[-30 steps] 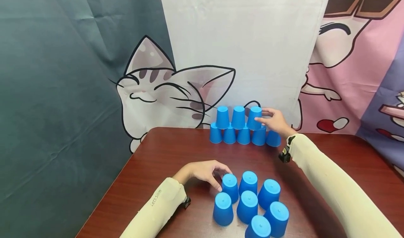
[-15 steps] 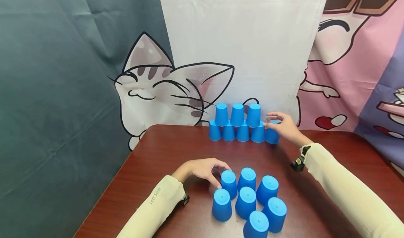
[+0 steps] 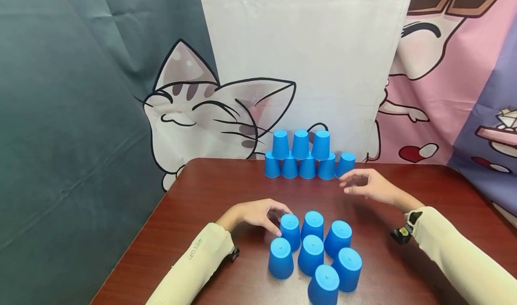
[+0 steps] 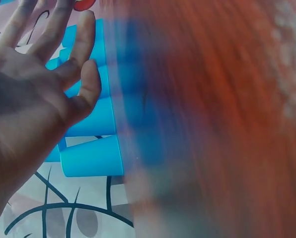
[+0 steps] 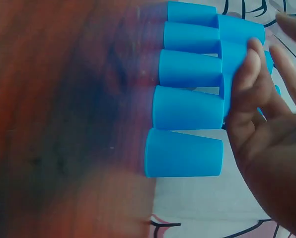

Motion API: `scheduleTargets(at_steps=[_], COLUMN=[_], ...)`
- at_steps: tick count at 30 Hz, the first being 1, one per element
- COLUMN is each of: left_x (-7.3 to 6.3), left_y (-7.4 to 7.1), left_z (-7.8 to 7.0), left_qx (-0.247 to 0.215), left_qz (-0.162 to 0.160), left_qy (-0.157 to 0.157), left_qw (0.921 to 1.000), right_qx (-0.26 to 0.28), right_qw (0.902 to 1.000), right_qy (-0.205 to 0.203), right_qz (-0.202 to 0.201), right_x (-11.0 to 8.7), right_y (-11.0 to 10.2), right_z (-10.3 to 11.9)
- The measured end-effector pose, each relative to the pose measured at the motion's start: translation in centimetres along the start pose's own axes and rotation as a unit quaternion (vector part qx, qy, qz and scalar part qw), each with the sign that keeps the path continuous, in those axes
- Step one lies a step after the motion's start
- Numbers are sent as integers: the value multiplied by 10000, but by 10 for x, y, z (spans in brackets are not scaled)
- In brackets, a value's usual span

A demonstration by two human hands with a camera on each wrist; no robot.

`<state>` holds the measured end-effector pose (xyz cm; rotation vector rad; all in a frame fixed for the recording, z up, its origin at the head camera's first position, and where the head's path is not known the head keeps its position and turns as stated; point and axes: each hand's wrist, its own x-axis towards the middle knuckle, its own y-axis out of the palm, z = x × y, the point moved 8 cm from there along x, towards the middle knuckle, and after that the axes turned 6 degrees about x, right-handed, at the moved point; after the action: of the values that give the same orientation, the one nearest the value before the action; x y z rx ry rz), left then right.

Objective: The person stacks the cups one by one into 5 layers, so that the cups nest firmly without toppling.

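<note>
My left hand hovers beside an upside-down blue cup, fingers loosely bent and thumb apart, fingertips close to its left side. The left wrist view shows that palm with nothing in it. My right hand is in the air over the table, in front of the right end of the back row, its fingers relaxed and holding nothing. In that back row several inverted blue cups stand side by side. Three more cups sit on top of them. The row's rightmost cup bears nothing.
Several other inverted blue cups, among them a front one and a left one, stand in a loose cluster on the brown table. A cartoon-printed cloth hangs behind the table's far edge.
My right hand let go of the right cup of the upper row, then drew back toward me and to the right. My left hand stays by its cup; the view shifted slightly.
</note>
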<state>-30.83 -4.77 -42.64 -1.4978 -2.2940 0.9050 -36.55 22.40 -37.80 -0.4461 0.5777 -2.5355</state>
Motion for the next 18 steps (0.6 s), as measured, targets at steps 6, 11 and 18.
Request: scheduleTargets(at_steps=[6,11,18], left_x=[-1,-2,2], left_y=[-8,-9,-16], left_z=[1,6,11], left_qx=[21,-24,142], left_qz=[-129,-236,-621], left_qy=[-90,-180,-452], left_qw=[9999,9996,9969], right_qx=[609,1341,1575], right_qw=[9867,9572,9344], right_qy=[-459,-421,-337], right_qz=[1432,2529,3178], right_x=[-15,-30,-42], right_y=[26,51,71], right_z=[7,9,7])
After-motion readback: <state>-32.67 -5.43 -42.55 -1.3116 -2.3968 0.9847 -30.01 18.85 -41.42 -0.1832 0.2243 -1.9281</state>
